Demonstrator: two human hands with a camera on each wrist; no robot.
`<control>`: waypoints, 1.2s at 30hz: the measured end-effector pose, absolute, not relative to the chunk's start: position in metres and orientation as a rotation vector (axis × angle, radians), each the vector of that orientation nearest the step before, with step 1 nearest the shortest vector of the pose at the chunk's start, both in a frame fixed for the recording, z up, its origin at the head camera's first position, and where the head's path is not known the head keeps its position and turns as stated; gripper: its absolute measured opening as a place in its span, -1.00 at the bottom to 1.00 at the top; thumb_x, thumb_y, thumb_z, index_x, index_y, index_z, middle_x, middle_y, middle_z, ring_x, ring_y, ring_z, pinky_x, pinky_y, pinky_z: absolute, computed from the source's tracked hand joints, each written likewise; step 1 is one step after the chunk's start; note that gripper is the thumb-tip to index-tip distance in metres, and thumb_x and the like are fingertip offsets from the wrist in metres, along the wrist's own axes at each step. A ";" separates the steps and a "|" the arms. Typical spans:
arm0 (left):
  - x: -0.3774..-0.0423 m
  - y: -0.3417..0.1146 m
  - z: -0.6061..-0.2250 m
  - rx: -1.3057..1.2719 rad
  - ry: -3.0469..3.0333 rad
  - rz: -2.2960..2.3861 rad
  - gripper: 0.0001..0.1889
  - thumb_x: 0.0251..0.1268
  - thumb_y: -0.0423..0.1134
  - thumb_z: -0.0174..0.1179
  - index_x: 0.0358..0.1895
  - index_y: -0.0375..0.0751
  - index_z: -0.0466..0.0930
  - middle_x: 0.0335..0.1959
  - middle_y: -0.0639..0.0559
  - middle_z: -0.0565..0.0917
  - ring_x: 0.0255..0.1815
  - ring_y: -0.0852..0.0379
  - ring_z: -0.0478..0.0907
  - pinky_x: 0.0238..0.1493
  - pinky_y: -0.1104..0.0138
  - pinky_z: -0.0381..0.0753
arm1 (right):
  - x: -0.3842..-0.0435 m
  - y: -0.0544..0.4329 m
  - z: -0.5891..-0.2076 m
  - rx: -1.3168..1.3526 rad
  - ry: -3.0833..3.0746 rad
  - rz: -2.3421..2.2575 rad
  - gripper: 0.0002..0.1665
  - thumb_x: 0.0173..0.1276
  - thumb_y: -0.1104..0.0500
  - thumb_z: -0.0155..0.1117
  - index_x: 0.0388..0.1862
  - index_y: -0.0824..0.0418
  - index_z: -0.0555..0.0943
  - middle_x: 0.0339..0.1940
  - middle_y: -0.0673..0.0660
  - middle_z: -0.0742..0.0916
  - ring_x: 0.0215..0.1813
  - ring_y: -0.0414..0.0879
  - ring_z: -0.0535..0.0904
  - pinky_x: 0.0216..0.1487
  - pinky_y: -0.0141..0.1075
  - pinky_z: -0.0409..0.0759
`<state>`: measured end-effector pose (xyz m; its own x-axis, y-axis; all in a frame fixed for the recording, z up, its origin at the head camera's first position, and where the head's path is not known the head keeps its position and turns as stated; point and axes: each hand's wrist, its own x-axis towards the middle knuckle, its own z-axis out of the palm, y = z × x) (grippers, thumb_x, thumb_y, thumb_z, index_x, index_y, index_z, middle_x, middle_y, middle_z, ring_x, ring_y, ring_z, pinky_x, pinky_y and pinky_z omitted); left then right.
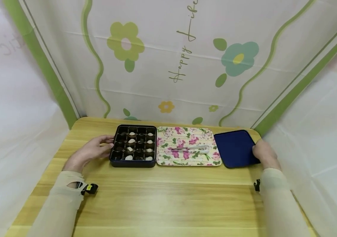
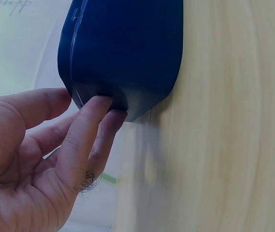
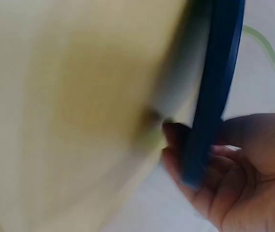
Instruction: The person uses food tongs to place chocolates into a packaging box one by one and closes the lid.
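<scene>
A dark blue box (image 1: 132, 164) of chocolates, divided into compartments holding dark and white pieces, stands at the left of the table. My left hand (image 1: 98, 148) is at its left side; the fingertips (image 2: 99, 104) touch its outer wall in the left wrist view. At the right, my right hand (image 1: 265, 153) pinches the edge of a flat dark blue lid (image 1: 235, 149) with rounded corners. The right wrist view shows the lid (image 3: 217, 77) edge-on between thumb and fingers, tilted off the tabletop. Between box and lid lies a floral tray (image 1: 163, 159) with tongs (image 1: 192, 148) on it.
The light wood table (image 1: 168, 204) extends in front of the row. A printed curtain (image 1: 156, 72) closes off the back, with white side curtains (image 1: 328, 138) close to both arms. Each wrist carries a small camera (image 1: 89, 188).
</scene>
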<state>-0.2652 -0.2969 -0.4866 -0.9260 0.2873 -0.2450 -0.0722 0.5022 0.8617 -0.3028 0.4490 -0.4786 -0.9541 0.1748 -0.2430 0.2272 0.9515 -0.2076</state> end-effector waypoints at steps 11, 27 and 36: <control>-0.265 -0.298 -0.482 0.218 2.410 1.390 -0.38 0.94 -0.36 0.03 0.81 -0.59 0.18 0.68 -0.68 0.39 0.28 -0.17 0.81 0.17 0.27 0.98 | -0.291 0.387 -0.419 0.399 3.330 -0.931 -0.32 1.02 0.05 -0.18 0.70 0.55 0.47 0.48 0.68 0.69 0.45 0.62 0.66 0.40 0.47 0.67; -0.264 -0.259 -0.441 0.357 2.869 0.909 -0.42 0.90 -0.22 0.19 0.72 -0.51 0.43 0.63 -0.55 0.61 0.61 -0.56 0.62 0.67 -0.41 0.63 | -0.284 0.225 -0.407 0.048 2.980 -1.812 -0.45 0.99 0.13 0.03 0.69 0.44 0.53 0.65 0.46 0.69 0.70 0.29 0.64 0.78 0.17 0.60; -0.271 -0.209 -0.420 0.450 2.741 1.234 -0.36 0.96 -0.11 0.17 0.87 -0.23 0.32 0.76 -0.28 0.58 0.64 -0.32 0.70 0.60 -0.22 0.78 | -0.288 0.149 -0.412 -0.193 2.575 -2.143 -0.44 1.01 0.14 -0.01 0.74 0.41 0.43 0.65 0.43 0.64 0.63 0.15 0.63 0.55 -0.37 0.66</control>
